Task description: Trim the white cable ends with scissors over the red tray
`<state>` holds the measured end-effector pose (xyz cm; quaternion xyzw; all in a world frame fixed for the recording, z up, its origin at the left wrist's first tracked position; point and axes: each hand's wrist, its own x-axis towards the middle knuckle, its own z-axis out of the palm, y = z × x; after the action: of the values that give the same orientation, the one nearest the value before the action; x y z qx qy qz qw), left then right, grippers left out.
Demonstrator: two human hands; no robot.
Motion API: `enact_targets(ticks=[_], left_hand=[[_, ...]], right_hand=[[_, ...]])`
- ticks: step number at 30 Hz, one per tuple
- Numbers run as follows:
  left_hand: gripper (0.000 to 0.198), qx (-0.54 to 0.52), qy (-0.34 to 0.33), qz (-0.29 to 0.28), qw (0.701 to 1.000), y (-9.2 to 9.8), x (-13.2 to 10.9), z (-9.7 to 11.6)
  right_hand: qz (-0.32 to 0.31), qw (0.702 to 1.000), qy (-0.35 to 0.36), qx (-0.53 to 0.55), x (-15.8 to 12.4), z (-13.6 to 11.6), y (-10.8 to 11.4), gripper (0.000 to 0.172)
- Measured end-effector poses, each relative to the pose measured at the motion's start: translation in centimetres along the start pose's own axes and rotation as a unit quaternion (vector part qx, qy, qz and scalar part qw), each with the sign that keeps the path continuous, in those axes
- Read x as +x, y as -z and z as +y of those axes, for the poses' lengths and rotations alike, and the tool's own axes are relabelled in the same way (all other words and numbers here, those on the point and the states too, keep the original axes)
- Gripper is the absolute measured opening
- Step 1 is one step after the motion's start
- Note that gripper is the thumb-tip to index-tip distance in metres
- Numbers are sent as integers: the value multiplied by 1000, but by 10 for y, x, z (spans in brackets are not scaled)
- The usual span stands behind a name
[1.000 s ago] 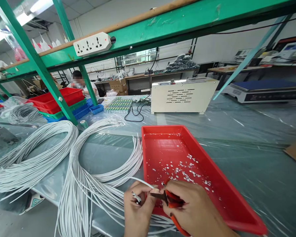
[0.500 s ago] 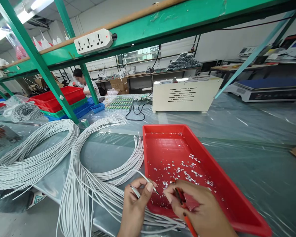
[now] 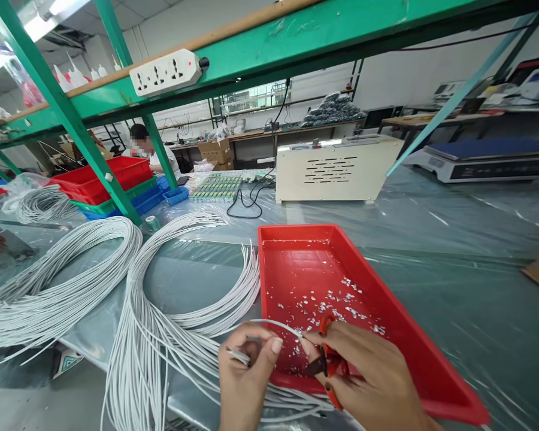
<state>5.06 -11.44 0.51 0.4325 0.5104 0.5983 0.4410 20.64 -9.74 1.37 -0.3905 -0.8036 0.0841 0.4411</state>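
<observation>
A white wire [image 3: 269, 322] arcs above the desk's [image 3: 453, 299] near edge, pinched in the left hand [image 3: 245, 374]. The right hand's [image 3: 372, 383] fingers clench red-handled cutters [image 3: 327, 359] over a red tray [image 3: 296, 263]. Clear film covers the desk, and wire bundles [image 3: 72, 281] sprawl leftward under a green shelf frame [image 3: 72, 129]. The cutter tips are hard to make out, and the picture's lower edge cuts off both wrists.
</observation>
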Motion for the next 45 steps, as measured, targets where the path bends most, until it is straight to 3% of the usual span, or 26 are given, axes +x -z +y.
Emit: enact_targets(ticks=[2, 5, 7, 9, 13, 15, 17, 20, 28, 36, 39, 42, 45], left_hand=[[10, 35, -54, 39, 997, -1, 0, 3], [8, 75, -95, -36, 992, -3, 2, 6], [6, 77, -79, -96, 989, -4, 4, 5], [5, 84, -54, -114, 989, -5, 5, 3], [9, 92, -20, -108, 990, -3, 8, 1], [14, 77, 7, -113, 991, -3, 10, 2], [17, 66, 30, -117, 990, -2, 12, 4], [20, 61, 45, -119, 990, -2, 16, 4], [32, 52, 43, -190, 979, 0, 29, -14], [42, 45, 112, -261, 958, -2, 41, -12], [38, 14, 139, -278, 950, 2, 48, -3], [31, -30, 174, -252, 952, 11, 54, 8], [30, -117, 176, -215, 953, 19, 61, 19]], right_hand=[[22, 998, 45, -30, -2, 3, 3, 17], [9, 997, 66, -26, -1, 5, 4, 18], [-11, 999, 16, 28, 2, 3, 4, 15], [-41, 986, -95, 128, 8, 2, 3, 14], [-94, 880, -305, 353, 20, 4, -2, 21], [-102, 833, -353, 414, 23, 8, -5, 26], [-88, 814, -374, 435, 25, 12, -5, 28], [-64, 830, -370, 412, 23, 19, -4, 24], [-66, 912, -302, 268, 14, 31, -10, 15], [-87, 942, -232, 227, 23, 27, -11, 8], [-114, 951, -203, 204, 29, 25, -4, 10], [-144, 970, -116, 156, 31, 15, 11, 14], [-274, 954, 15, 118, 17, 1, 22, 27]])
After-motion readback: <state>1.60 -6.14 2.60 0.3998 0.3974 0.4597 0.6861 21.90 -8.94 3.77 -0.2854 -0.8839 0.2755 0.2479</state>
